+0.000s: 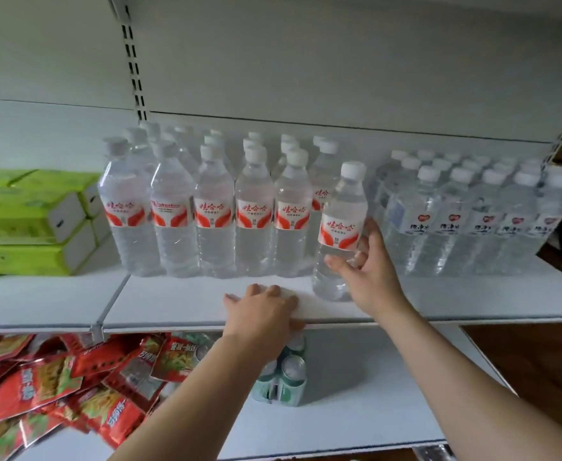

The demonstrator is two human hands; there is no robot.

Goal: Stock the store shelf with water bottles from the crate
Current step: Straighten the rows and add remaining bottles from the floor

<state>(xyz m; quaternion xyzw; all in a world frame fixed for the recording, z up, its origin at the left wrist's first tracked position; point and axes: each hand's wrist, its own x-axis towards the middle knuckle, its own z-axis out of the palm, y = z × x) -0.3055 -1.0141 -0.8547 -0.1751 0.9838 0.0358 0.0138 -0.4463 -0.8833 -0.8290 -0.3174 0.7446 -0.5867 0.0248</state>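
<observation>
Right hand [369, 261] apparently grips upright bottle [338, 234] low, shelf-front.

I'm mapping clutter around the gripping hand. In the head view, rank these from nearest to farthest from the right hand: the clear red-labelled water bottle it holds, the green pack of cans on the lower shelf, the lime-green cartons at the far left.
1. Clear red-labelled water bottle: held in the right hand.
2. Green pack of cans: below, lower shelf.
3. Lime-green cartons: far left, same shelf.

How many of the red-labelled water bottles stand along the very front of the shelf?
6: five in a front row, and one bottle further forward at the right end, touched by the right hand. More stand behind, partly hidden.
</observation>
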